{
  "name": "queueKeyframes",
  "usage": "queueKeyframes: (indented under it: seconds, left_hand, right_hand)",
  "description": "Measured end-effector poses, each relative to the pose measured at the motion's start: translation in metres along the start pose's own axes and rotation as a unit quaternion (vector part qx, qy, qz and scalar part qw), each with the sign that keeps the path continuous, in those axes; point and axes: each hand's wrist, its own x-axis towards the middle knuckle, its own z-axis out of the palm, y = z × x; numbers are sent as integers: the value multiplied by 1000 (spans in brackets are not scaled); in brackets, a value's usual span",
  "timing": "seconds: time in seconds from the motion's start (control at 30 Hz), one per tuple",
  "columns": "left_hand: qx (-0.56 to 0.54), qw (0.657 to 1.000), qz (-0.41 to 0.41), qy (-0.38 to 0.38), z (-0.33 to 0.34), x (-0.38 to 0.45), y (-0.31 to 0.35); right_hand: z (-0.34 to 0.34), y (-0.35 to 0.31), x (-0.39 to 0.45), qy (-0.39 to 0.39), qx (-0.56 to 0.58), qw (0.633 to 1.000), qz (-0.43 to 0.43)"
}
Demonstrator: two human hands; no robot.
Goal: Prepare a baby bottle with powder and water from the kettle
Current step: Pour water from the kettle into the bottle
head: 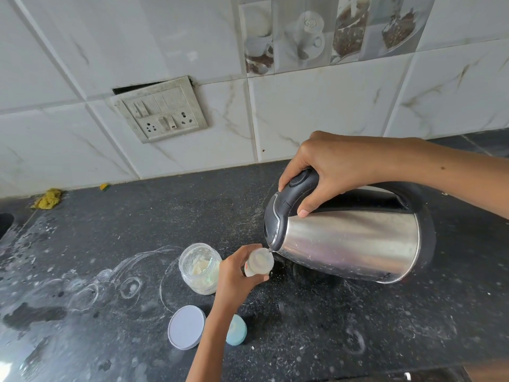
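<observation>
My right hand [327,172] grips the black handle of a steel kettle [352,244], which is tipped far over to the left with its spout right at the mouth of a small clear baby bottle [260,263]. My left hand [234,274] holds that bottle tilted toward the spout, above the dark counter [303,340]. Just left of the bottle stands an open clear jar [199,267] with pale powder inside. The jar's white lid [186,326] lies flat nearer to me. A light blue bottle cap [237,330] lies beside the lid, partly hidden by my left forearm.
The counter is black stone with white powder rings and smears on its left half. A tiled wall runs along the back, with a switch and socket plate [162,110]. A yellow cloth scrap [49,198] lies at the back left by the wall.
</observation>
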Motion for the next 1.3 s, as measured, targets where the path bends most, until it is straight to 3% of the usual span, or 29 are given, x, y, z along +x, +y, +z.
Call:
queueKeyframes:
  seconds: [1.3]
  left_hand:
    - [4, 1000, -5, -27, 3, 2, -6]
  right_hand:
    - [-11, -10, 4, -32, -36, 999, 16]
